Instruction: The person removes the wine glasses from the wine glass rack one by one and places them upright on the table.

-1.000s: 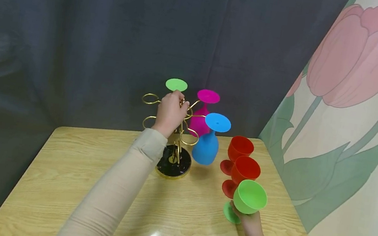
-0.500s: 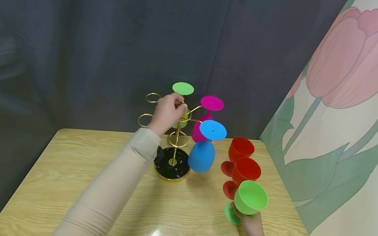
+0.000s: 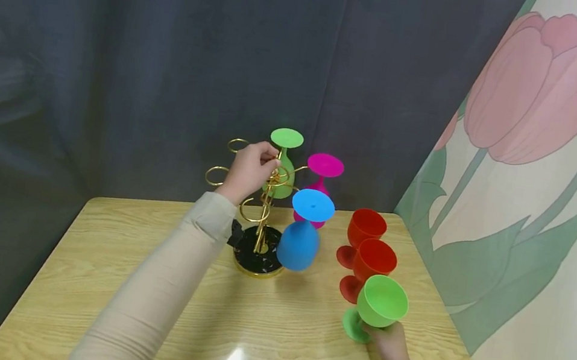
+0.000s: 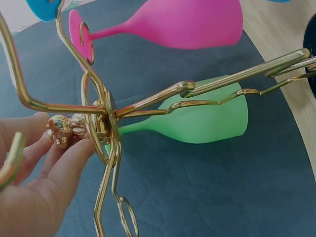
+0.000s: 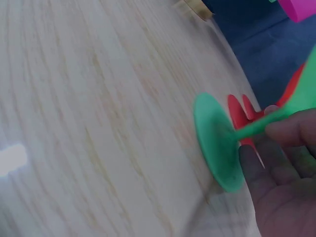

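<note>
My left hand [image 3: 248, 169] pinches the gold knob [image 4: 61, 129] atop a gold wine glass rack [image 4: 217, 81], which stands on a round black base [image 3: 248, 254]. Upside down in its rings hang a light green goblet [image 3: 287, 138] at the back, a magenta goblet [image 3: 326, 165] at the right and a blue goblet [image 3: 299, 245] nearest the front. Several rings on the left hold nothing. At the right of the table, my right hand [image 3: 390, 339] has thumb and fingers around the stem of an upright green goblet [image 3: 381, 308], its foot [image 5: 217, 143] close to the wood.
Behind the green goblet, two red goblets [image 3: 375, 258] stand upright in a row along the table's right side. A dark curtain [image 3: 199, 71] hangs behind the wooden table [image 3: 120, 255]. The tulip-painted wall [image 3: 533, 236] borders it on the right.
The rack has turned under my left hand: the blue goblet swung left and forward, the back green one moved right. The right hand's fingers shifted slightly on the stem; its goblet stays put.
</note>
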### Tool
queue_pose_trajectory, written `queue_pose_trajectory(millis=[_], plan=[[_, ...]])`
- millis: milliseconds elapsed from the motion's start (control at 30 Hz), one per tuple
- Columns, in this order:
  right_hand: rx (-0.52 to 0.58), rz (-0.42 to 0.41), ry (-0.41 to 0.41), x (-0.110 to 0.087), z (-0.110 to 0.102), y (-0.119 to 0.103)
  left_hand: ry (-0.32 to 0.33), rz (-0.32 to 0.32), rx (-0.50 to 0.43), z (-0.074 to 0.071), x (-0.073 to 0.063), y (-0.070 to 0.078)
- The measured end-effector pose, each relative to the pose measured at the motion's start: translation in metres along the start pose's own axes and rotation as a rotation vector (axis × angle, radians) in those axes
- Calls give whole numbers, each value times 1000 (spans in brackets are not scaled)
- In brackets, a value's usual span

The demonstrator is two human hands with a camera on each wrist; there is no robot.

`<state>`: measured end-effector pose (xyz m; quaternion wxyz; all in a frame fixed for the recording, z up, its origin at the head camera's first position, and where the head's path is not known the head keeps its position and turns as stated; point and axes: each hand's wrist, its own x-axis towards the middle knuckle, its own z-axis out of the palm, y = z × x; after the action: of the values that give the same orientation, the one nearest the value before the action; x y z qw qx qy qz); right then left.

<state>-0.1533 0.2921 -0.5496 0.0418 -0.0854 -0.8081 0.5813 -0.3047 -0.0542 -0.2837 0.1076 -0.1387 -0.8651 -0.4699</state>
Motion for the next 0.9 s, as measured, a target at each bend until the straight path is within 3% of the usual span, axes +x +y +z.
queue_pose_trajectory(millis=[200,300,433,533,600,767,833,900], plan=[[-39,50,2,2,-20,-7,-51,-12,4,-6,1,0],[58,32,50,4,-32,-14,-63,-18,8,-9,2,0],[242,-58,108,7,-44,-30,-67,-17,13,-10,3,-1],[304,-114,141,7,-51,-44,-63,-11,19,-10,4,-1],[228,-144,191,7,-54,-57,-62,-7,21,-10,4,-1],[-87,-179,393,-1,-55,-94,-79,-5,11,-11,4,-1],[-141,-204,427,-6,-51,-109,-84,-7,5,-12,3,-3],[-177,-289,433,-8,-43,-121,-88,-11,-2,-14,3,-4]])
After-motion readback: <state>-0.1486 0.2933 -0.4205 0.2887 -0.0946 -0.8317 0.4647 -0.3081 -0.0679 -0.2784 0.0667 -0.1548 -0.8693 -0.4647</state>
